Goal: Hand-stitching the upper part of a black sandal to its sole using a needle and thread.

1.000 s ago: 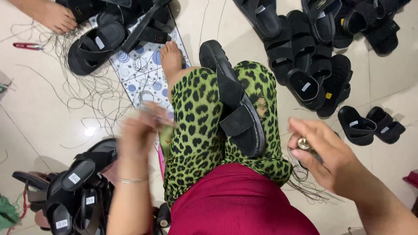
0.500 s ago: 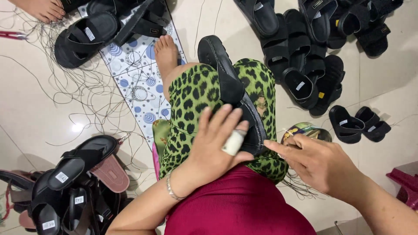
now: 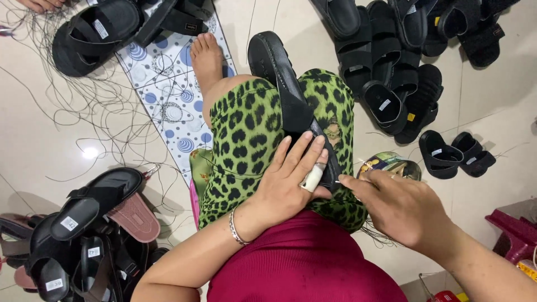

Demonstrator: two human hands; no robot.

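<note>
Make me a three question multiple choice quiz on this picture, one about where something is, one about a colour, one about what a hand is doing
1. Where does the black sandal being worked on lie?
A. On the person's lap
B. On the red stool
C. On the dotted mat

2. What colour are the spotted trousers?
A. Blue
B. Green with black spots
C. White

3. What is the left hand doing?
A. Hanging free in the air
B. Holding a cup
C. Pressing flat on the sandal's end

Answers:
1. A, the sandal lies along the trousers over the legs.
2. B, the cloth is bright green with black spots.
3. C, its spread fingers lie on the sandal's near end, one finger wrapped in white tape, while the right hand pinches at the sandal's edge beside it.
</note>
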